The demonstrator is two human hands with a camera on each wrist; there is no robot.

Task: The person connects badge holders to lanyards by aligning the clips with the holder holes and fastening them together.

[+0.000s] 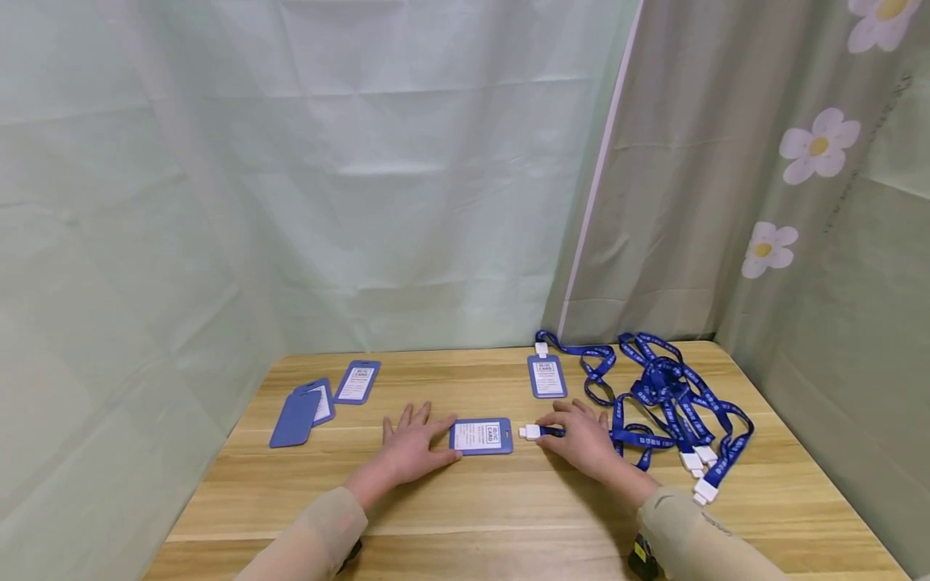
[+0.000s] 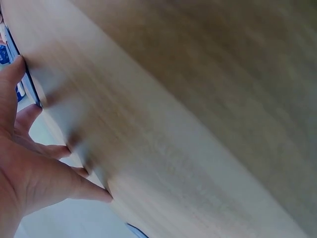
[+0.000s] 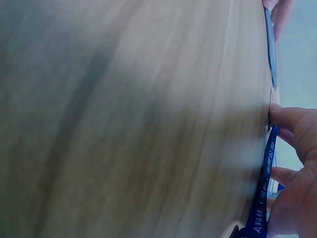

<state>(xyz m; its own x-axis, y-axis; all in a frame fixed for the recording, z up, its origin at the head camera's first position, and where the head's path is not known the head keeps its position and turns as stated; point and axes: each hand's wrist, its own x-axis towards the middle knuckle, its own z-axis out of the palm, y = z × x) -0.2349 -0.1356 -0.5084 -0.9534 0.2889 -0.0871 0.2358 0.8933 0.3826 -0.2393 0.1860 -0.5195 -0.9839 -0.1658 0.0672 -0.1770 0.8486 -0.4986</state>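
My left hand (image 1: pixel 416 449) rests low over the table, thumb and index finger at opposite long edges of a blue ID card holder (image 1: pixel 481 436), pinching its left end. The other fingers spread over the wood. This holder lies sideways, its slot end to the right. Just across a small gap, my right hand (image 1: pixel 585 440) pinches a blue lanyard (image 3: pixel 265 186) behind its white plastic clip (image 1: pixel 530 432). The clip points left at the holder. Both wrist views show the hands (image 2: pixel 37 168) low at the tabletop; the card's face is not readable there.
Three more card holders lie at left, one alone (image 1: pixel 357 382) and two overlapping (image 1: pixel 294 420). Behind the right hand is a holder (image 1: pixel 546 377) joined to a lanyard. Tangled lanyards (image 1: pixel 664 387) with white clips cover the table's right side. Curtains (image 1: pixel 436 177) enclose the wooden table (image 1: pixel 465 516).
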